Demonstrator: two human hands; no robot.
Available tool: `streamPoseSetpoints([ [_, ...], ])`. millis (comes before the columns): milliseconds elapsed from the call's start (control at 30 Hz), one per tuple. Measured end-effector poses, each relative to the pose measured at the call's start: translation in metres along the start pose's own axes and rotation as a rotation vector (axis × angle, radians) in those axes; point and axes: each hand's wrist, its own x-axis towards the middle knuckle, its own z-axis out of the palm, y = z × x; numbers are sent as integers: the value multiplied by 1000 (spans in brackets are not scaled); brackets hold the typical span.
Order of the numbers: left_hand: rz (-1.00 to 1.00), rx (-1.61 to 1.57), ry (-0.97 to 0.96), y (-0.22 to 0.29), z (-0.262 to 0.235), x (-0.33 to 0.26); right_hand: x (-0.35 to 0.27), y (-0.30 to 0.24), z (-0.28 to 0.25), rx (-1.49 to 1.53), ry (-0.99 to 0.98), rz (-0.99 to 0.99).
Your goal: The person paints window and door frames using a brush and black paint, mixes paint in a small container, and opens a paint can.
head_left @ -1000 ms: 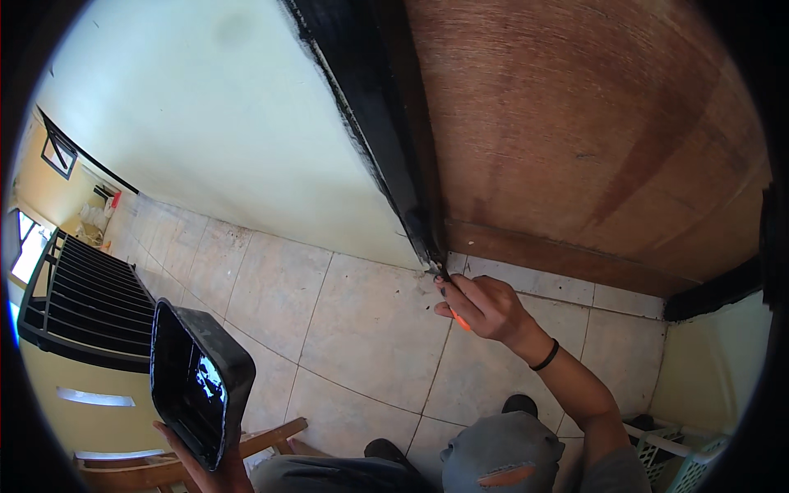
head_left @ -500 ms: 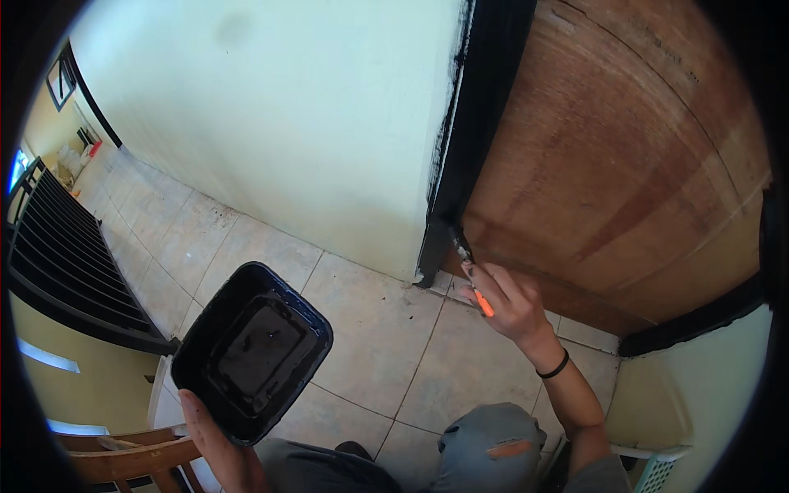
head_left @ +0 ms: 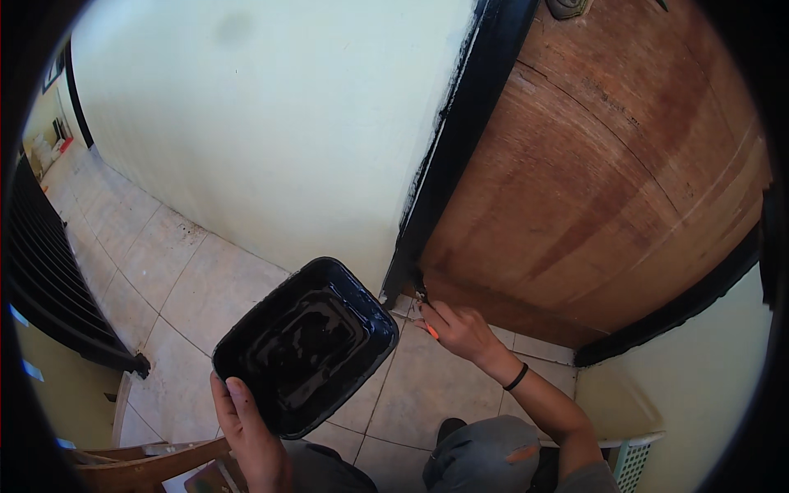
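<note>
My left hand (head_left: 251,427) grips the near-left rim of a black tray (head_left: 234,341), thumb over its edge. Glossy black paint (head_left: 316,345) covers the bottom of the tray. In my right hand (head_left: 460,329) is a paintbrush (head_left: 431,330) with an orange handle, fingers closed round it. Its dark bristles are at the lower end of the black door frame (head_left: 450,156); whether they touch it is hard to tell. Beside the frame is a brown wooden door (head_left: 592,197), streaked and cracked.
A pale wall (head_left: 271,123) stands left of the frame, over a tiled floor (head_left: 193,271). At far left is a black metal railing (head_left: 62,279). Wooden furniture (head_left: 152,470) sits low left, and a pale green perforated basket (head_left: 634,464) low right. My knee (head_left: 485,456) is bent below.
The view has shifted. The tray has come rightward, nearer the door frame, and tilts so more of its inside shows. My right hand with the brush has moved lower along the frame.
</note>
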Motion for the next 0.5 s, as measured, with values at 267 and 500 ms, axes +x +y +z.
streamPoseSetpoints([
  [267, 42, -6, 58, 0, 0, 1, 72, 41, -89, 272, 201, 44],
  [500, 23, -87, 97, 2, 13, 2, 172, 80, -233, -210, 523, -237],
])
